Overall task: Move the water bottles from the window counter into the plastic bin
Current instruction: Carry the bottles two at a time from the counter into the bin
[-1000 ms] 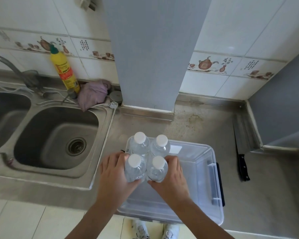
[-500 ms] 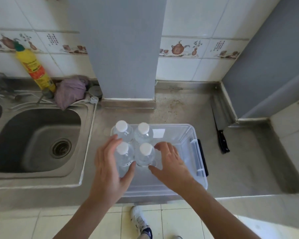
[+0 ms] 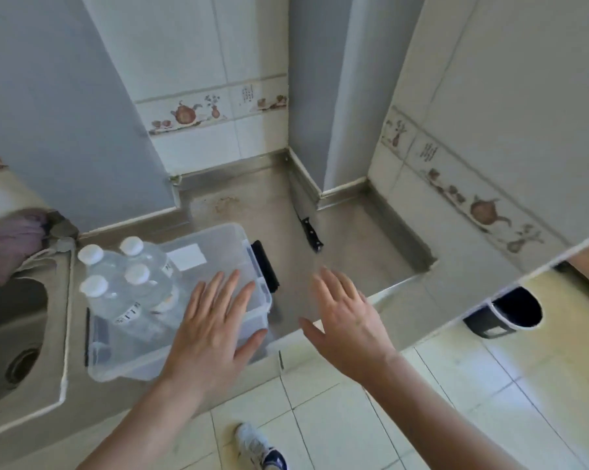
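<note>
Bottles (image 3: 127, 286): four upright in the plastic bin (image 3: 252, 300), just left of the left hand (image 3: 215, 329).
Hands: left and right hand (image 3: 345, 320) both flat, fingers spread, holding nothing.

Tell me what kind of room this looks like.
Most likely a home kitchen: a steel sink set into the counter, a black-handled knife lying on it, and teapot-patterned wall tiles behind.

It was a home kitchen: a steel sink (image 3: 11, 337) sat in a steel counter (image 3: 347, 252), with tiled walls (image 3: 198, 113) (teapot motifs) and a knife (image 3: 309, 228).
</note>
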